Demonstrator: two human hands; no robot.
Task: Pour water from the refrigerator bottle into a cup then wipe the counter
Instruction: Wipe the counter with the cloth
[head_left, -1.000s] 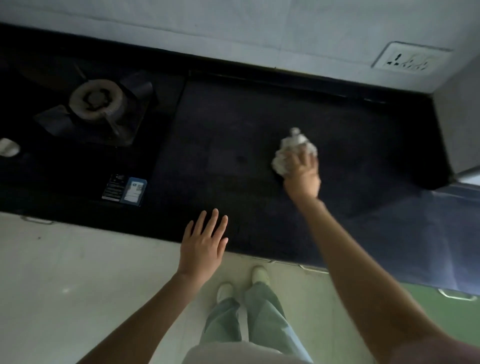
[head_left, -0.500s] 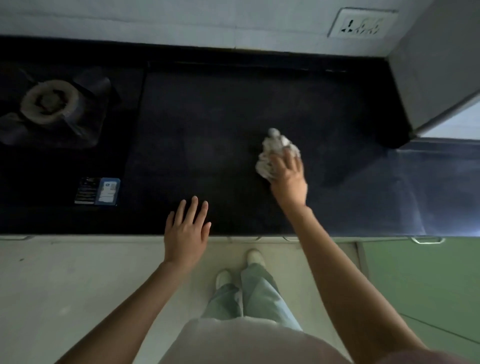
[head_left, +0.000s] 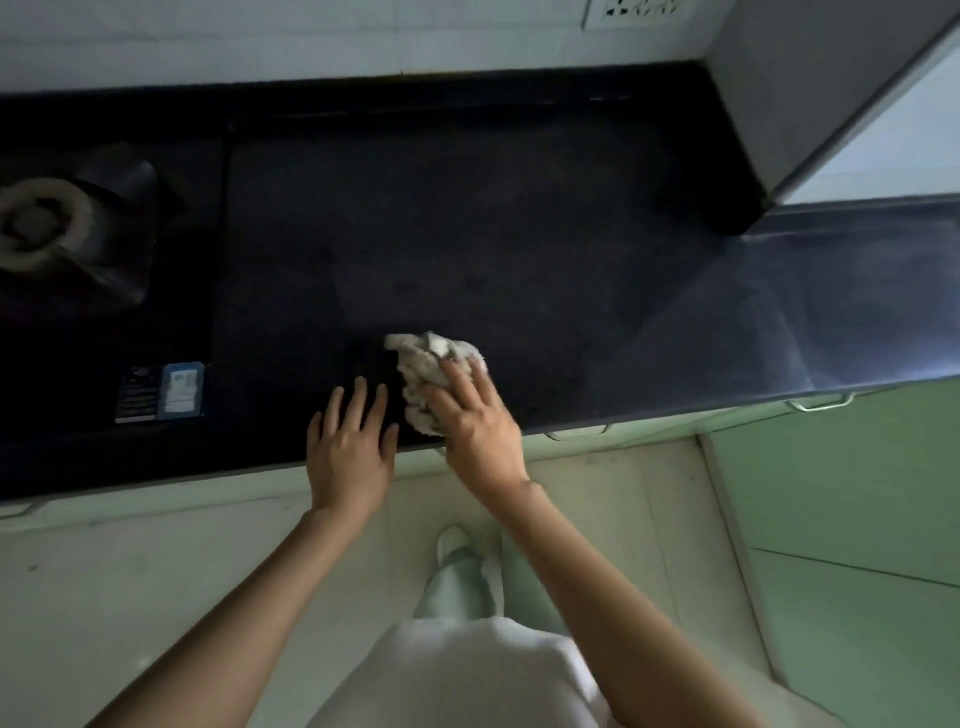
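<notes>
A crumpled whitish cloth lies on the dark counter close to its front edge. My right hand presses down on the cloth, fingers spread over it and gripping it. Just to its left, my left hand rests flat at the counter's front edge, fingers apart and holding nothing. No bottle or cup is in view.
A gas burner sits on the black stove at the left, with a label sticker near the stove's front. A grey corner wall juts in at the back right. A wall socket is above. Cabinet handles line the counter front.
My right hand has dragged the cloth from mid-counter toward the front edge and to the left, ending next to my left hand. The view has shifted right.
</notes>
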